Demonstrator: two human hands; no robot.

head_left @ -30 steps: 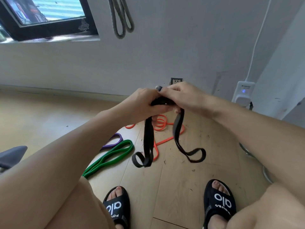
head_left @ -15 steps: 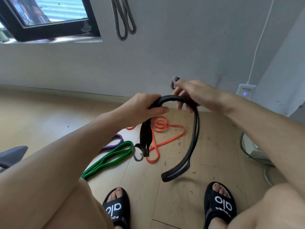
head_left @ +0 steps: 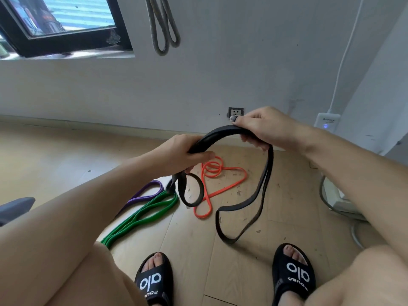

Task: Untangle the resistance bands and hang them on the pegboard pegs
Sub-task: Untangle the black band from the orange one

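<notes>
Wooden plank floor (head_left: 55, 155) below white wall (head_left: 220, 74); both hands' fingers (head_left: 198, 154) curled around black band (head_left: 220, 134).

Hands farther apart, black band (head_left: 223, 134) stretched wider.

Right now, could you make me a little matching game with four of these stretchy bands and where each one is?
Bands:
1. black band
2. orange band
3. green band
4. grey band

Places:
A. hanging on the wall
B. floor, beside the purple band
C. held in both hands
D. floor, in a loose coil below the hands

Pairs: 1-C, 2-D, 3-B, 4-A
</notes>
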